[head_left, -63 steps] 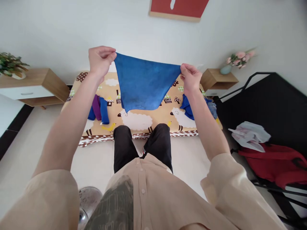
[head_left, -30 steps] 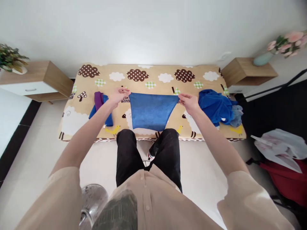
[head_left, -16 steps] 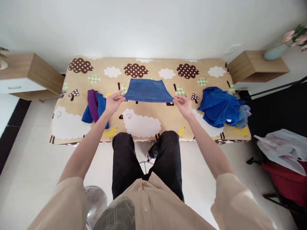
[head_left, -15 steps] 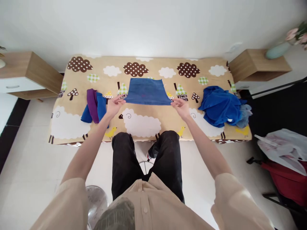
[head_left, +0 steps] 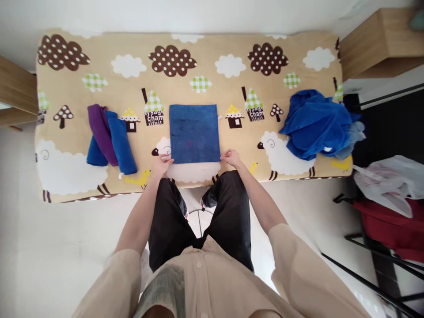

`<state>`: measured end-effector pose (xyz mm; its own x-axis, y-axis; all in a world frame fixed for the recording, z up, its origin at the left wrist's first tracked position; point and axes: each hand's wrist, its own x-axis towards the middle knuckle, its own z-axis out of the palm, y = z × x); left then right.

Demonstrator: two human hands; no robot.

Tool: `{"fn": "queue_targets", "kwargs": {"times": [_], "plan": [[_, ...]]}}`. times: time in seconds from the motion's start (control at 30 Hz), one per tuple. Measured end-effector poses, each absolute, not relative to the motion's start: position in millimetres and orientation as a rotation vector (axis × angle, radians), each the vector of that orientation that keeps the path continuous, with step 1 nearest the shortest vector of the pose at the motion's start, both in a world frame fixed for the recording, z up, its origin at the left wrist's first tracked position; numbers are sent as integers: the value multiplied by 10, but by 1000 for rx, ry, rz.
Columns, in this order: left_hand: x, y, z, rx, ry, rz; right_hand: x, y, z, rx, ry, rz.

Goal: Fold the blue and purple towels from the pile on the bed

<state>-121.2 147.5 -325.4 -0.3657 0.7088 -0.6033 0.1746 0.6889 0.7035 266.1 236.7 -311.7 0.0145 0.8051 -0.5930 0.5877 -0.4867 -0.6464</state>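
Observation:
A square blue cloth (head_left: 194, 132) lies flat on the patterned bedspread (head_left: 198, 95) in front of me, with a small white tag on its right edge. My left hand (head_left: 162, 164) pinches its near left corner. At the near right corner my right hand (head_left: 231, 157) pinches the cloth between thumb and fingers. To the left lie rolled cloths: a purple roll (head_left: 102, 132) rests across blue ones, with another blue roll (head_left: 121, 142) beside it. On the right is a crumpled heap of blue cloths (head_left: 316, 123), with a greyish-blue piece (head_left: 353, 137) at its edge.
Wooden cabinets stand at the left (head_left: 16, 90) and right (head_left: 380, 44) ends of the bed. A white plastic bag (head_left: 391, 181) lies on red fabric (head_left: 392, 225) at the right, near black metal bars. The wall runs along the far side.
The blue cloth has come down from being stretched out between my hands to lying flat. Both hands have moved nearer to me, still at its corners. My view has tilted downward.

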Motion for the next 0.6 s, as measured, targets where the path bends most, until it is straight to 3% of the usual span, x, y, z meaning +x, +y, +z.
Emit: {"fn": "queue_targets", "kwargs": {"times": [0.6], "plan": [[-1206,1409,-3040,813,1966,440,2697,2254,-2985,-1995,-1447,1652]]}}
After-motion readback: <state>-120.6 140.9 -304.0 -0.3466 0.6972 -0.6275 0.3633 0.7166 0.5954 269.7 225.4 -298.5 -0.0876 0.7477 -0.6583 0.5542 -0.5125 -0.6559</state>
